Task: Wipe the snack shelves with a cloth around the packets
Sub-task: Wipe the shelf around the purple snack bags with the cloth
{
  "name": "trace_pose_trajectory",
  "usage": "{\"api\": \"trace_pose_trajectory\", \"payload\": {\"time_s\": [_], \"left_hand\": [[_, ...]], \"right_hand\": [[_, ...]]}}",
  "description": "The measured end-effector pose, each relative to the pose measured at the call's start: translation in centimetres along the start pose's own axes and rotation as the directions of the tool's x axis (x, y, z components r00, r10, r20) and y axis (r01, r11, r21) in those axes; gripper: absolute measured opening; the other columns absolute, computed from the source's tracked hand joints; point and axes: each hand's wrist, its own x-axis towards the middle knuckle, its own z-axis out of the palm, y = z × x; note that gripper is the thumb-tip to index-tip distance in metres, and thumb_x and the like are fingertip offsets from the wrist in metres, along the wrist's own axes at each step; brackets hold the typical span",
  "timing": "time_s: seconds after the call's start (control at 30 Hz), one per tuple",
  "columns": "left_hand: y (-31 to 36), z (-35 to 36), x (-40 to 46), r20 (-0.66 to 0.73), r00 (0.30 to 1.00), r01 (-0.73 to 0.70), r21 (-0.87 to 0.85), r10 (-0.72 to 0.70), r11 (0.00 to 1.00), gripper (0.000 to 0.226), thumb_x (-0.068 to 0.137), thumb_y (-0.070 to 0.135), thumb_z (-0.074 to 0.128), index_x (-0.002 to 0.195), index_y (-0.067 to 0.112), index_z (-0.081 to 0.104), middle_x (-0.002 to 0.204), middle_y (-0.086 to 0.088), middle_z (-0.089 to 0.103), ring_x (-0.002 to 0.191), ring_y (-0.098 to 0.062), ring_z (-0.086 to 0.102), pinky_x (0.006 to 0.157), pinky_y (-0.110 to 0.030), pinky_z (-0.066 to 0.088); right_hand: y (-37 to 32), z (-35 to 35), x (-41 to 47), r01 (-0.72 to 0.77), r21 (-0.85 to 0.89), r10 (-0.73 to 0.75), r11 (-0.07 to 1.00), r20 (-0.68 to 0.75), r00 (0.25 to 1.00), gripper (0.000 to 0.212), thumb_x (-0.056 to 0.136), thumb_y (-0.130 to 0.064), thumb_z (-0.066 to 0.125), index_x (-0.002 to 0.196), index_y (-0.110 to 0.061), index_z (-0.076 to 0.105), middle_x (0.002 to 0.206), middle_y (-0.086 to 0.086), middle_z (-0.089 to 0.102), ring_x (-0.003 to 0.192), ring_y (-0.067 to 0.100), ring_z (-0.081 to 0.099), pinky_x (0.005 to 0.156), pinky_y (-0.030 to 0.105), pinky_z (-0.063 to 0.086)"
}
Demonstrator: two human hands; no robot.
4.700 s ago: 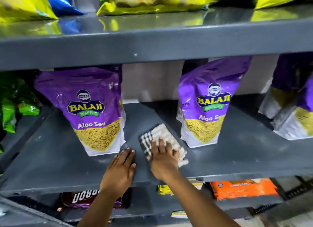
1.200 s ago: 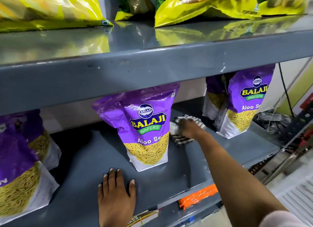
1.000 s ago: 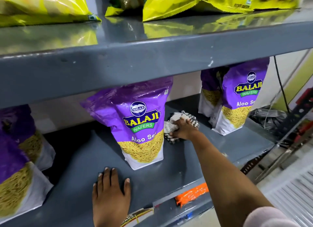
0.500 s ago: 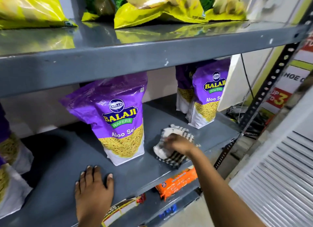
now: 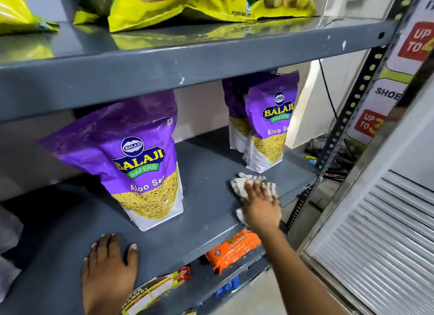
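Note:
My right hand [image 5: 259, 205] presses a white and black checked cloth [image 5: 239, 184] flat on the grey middle shelf [image 5: 206, 164], near its front right edge. The cloth lies between two purple Aloo Sev packets: one stands upright at centre left [image 5: 138, 159], the other at the back right [image 5: 270, 122], with a further purple packet partly hidden behind it. My left hand [image 5: 109, 271] rests palm down on the shelf's front edge, fingers spread, holding nothing.
The upper grey shelf [image 5: 187, 63] holds yellow snack bags [image 5: 178, 7]. Below the middle shelf lie an orange cookie packet [image 5: 231, 250] and a yellow-red packet [image 5: 155, 291]. A perforated upright post [image 5: 347, 117] bounds the right side, with a white louvred panel [image 5: 380, 249] beyond it.
My right hand slid the cloth from deep beside the centre packet forward and right to the shelf's front. My left hand stayed planted on the front edge. The view swung right.

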Motion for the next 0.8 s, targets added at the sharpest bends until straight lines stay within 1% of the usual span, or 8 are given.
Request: {"api": "trace_pose_trajectory", "payload": {"time_s": [0.07, 0.13, 0.2, 0.27, 0.43, 0.53, 0.63, 0.8], "left_hand": [[-0.1, 0.1, 0.0, -0.001, 1.000, 0.001, 0.008, -0.001, 1.000, 0.076, 0.072, 0.050, 0.028, 0.115, -0.007, 0.056, 0.124, -0.032, 0.052, 0.114, -0.050, 0.046, 0.094, -0.060, 0.035], [-0.1, 0.2, 0.0, -0.018, 1.000, 0.004, 0.016, -0.004, 1.000, 0.075, 0.072, 0.049, 0.029, 0.114, -0.007, 0.056, 0.124, -0.032, 0.053, 0.113, -0.051, 0.047, 0.093, -0.060, 0.035], [-0.1, 0.4, 0.0, -0.014, 1.000, 0.002, 0.022, -0.002, 1.000, 0.075, 0.072, 0.049, 0.029, 0.114, -0.007, 0.056, 0.123, -0.032, 0.053, 0.112, -0.051, 0.047, 0.093, -0.060, 0.035], [0.0, 0.3, 0.0, -0.016, 1.000, -0.005, 0.020, 0.006, 1.000, 0.074, 0.072, 0.048, 0.030, 0.113, -0.008, 0.056, 0.122, -0.032, 0.054, 0.111, -0.051, 0.048, 0.092, -0.061, 0.036], [-0.1, 0.6, 0.0, -0.016, 1.000, -0.010, 0.005, 0.010, 1.000, 0.073, 0.071, 0.047, 0.033, 0.110, -0.010, 0.058, 0.118, -0.034, 0.056, 0.106, -0.054, 0.051, 0.087, -0.064, 0.038], [-0.4, 0.9, 0.5, -0.009, 1.000, -0.011, 0.013, 0.012, 1.000, 0.074, 0.069, 0.048, 0.033, 0.107, -0.010, 0.060, 0.116, -0.033, 0.058, 0.104, -0.053, 0.053, 0.085, -0.065, 0.039], [-0.3, 0.9, 0.9, -0.011, 1.000, 0.006, -0.010, -0.006, 1.000, 0.075, 0.066, 0.049, 0.035, 0.105, -0.009, 0.062, 0.114, -0.033, 0.059, 0.101, -0.053, 0.054, 0.083, -0.066, 0.039], [-0.4, 0.7, 0.6, 0.002, 1.000, 0.000, -0.019, 0.000, 1.000, 0.076, 0.068, 0.051, 0.033, 0.111, -0.005, 0.060, 0.121, -0.029, 0.056, 0.110, -0.049, 0.051, 0.091, -0.062, 0.036]], "right_hand": [[3.0, -1.3, -0.9, -0.098, 0.097, 0.103, 0.990, -0.047, 0.994, 0.061, 0.089, -0.029, 0.048, 0.144, -0.028, 0.023, 0.157, 0.001, 0.023, 0.144, 0.019, 0.023, 0.111, 0.045, 0.033], [5.0, -3.4, -2.0, -0.254, 0.364, 0.300, 0.896, -0.076, 0.951, 0.049, 0.089, -0.018, 0.048, 0.137, -0.022, 0.037, 0.142, 0.015, 0.047, 0.125, 0.033, 0.050, 0.093, 0.043, 0.047], [5.3, -5.7, -2.8, -0.349, 0.560, 0.489, 0.751, -0.119, 0.864, 0.036, 0.094, -0.018, 0.043, 0.130, -0.017, 0.046, 0.126, 0.026, 0.058, 0.110, 0.043, 0.056, 0.085, 0.045, 0.047], [3.3, -7.0, -2.8, -0.341, 0.597, 0.520, 0.726, -0.153, 0.840, 0.036, 0.094, -0.018, 0.041, 0.130, -0.020, 0.047, 0.124, 0.026, 0.058, 0.109, 0.044, 0.056, 0.086, 0.045, 0.046], [-7.7, -5.9, 1.4, -0.024, 0.353, 0.116, 0.935, -0.244, 0.963, 0.045, 0.087, -0.011, 0.047, 0.131, -0.021, 0.045, 0.132, 0.015, 0.055, 0.119, 0.036, 0.052, 0.090, 0.043, 0.047], [-11.5, -2.1, 5.1, 0.091, 0.038, -0.090, 0.995, -0.014, 0.996, 0.057, 0.087, -0.020, 0.053, 0.139, -0.014, 0.032, 0.150, 0.010, 0.032, 0.137, 0.032, 0.031, 0.107, 0.047, 0.033], [-11.2, 0.3, 8.3, 0.059, -0.205, -0.028, 0.977, 0.153, 0.988, 0.062, 0.093, -0.023, 0.044, 0.146, -0.010, 0.014, 0.156, 0.017, 0.016, 0.141, 0.036, 0.021, 0.115, 0.049, 0.022], [-9.0, -1.1, 8.5, 0.046, -0.203, -0.018, 0.978, 0.136, 0.991, 0.068, 0.089, -0.028, 0.052, 0.144, -0.005, 0.019, 0.151, 0.020, 0.028, 0.137, 0.036, 0.029, 0.112, 0.045, 0.028]]}}
